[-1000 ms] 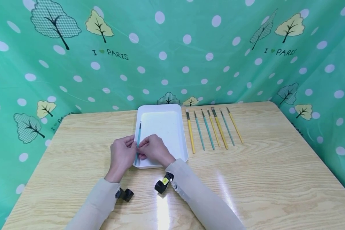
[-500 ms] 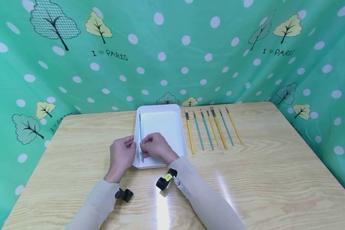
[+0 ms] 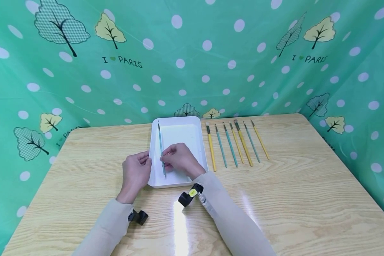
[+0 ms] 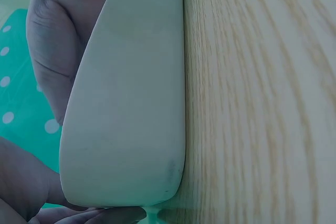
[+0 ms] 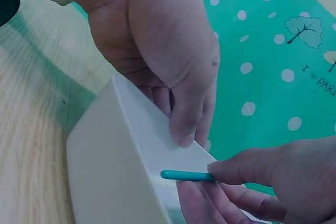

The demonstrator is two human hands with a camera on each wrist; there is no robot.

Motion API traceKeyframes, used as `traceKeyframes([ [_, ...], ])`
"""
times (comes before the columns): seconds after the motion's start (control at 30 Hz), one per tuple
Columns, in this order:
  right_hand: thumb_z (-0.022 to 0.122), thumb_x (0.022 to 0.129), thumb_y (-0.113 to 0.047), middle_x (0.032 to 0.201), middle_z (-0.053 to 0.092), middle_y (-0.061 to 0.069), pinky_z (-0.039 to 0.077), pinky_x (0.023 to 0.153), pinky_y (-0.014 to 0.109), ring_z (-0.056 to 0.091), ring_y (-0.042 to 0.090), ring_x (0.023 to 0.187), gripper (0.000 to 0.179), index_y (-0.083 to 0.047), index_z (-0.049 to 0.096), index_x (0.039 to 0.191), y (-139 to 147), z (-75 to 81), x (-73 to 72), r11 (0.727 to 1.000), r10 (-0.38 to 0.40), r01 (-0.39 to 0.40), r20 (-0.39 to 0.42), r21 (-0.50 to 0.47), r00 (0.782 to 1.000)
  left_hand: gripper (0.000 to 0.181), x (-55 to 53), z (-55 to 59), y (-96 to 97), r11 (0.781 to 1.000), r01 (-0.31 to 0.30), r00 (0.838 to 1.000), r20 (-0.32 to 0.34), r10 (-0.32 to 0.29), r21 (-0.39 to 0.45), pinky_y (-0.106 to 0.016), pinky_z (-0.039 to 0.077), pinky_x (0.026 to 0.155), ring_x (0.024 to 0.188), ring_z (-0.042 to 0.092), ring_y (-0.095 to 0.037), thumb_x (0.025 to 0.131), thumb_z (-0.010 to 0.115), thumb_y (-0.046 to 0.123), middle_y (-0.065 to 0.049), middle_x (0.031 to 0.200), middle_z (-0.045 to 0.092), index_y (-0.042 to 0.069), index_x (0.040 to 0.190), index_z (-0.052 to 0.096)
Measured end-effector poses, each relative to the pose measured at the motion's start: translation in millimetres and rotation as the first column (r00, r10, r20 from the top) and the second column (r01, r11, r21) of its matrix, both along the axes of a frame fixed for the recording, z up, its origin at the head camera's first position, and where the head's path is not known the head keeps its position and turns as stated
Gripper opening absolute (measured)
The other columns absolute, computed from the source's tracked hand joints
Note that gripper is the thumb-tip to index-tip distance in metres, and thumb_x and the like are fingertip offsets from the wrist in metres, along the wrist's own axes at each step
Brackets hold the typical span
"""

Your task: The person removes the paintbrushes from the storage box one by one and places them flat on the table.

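Note:
A white tray (image 3: 185,137) stands on the table. My left hand (image 3: 137,170) grips its left wall, thumb over the rim in the right wrist view; part of that wall (image 4: 126,103) fills the left wrist view. Over the tray's left part, my right hand (image 3: 180,159) pinches a thin teal paintbrush (image 3: 160,137) between thumb and fingers. Its dark bristles point to the far end, and its rounded handle end (image 5: 184,175) shows in the right wrist view. Whether the brush touches the tray floor I cannot tell.
Right of the tray, several paintbrushes lie side by side, bristles away from me, among them a yellow brush (image 3: 212,149) and a teal brush (image 3: 231,145). A green polka-dot cloth (image 3: 192,78) hangs behind the wooden table (image 3: 294,199).
My right hand has carried the teal paintbrush away from the tray's left wall, rightward and slightly towards the far end. My left hand has stayed on the tray wall.

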State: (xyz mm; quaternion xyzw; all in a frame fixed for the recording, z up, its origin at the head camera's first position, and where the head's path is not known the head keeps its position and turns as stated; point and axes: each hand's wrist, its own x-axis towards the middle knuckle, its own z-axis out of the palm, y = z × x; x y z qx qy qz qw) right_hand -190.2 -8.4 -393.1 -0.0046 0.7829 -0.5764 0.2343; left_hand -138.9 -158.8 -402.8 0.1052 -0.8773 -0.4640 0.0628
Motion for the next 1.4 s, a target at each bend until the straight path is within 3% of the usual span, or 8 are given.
traceKeyframes([
  [0.27,0.073,0.094,-0.011,0.090,0.071,0.008,0.066,0.072,0.030,0.073,0.019,0.077,0.010,-0.008,0.069,0.103,7,5.6,-1.9,1.000,0.002,-0.002,-0.001,0.019,1.000,0.033,0.1,-0.2,0.8,1.000,-0.007,1.000,-0.003,0.007,-0.002,-0.042,0.062,0.089,0.112,0.071,-0.037,0.101,0.054,0.003,-0.029,0.123,0.069,-0.008,0.132,0.062],
  [0.83,0.071,0.094,-0.004,0.096,0.073,0.011,0.067,0.073,0.033,0.071,0.020,0.081,0.012,-0.004,0.069,0.106,22,16.2,-3.6,0.999,-0.022,0.023,0.010,-0.044,1.000,0.033,0.3,-2.9,1.5,1.000,-0.014,1.000,-0.015,0.013,-0.005,-0.041,0.063,0.086,0.110,0.072,-0.037,0.101,0.055,0.004,-0.029,0.122,0.070,-0.009,0.131,0.063],
  [1.4,0.070,0.094,-0.003,0.100,0.070,0.012,0.067,0.074,0.032,0.071,0.021,0.086,0.025,-0.003,0.067,0.119,52,27.0,-11.0,0.996,-0.030,0.028,-0.017,-0.086,0.999,0.033,1.0,-0.7,1.0,1.000,-0.014,1.000,-0.011,0.014,0.008,-0.041,0.063,0.088,0.111,0.072,-0.038,0.101,0.055,0.003,-0.030,0.122,0.069,-0.009,0.131,0.063],
])
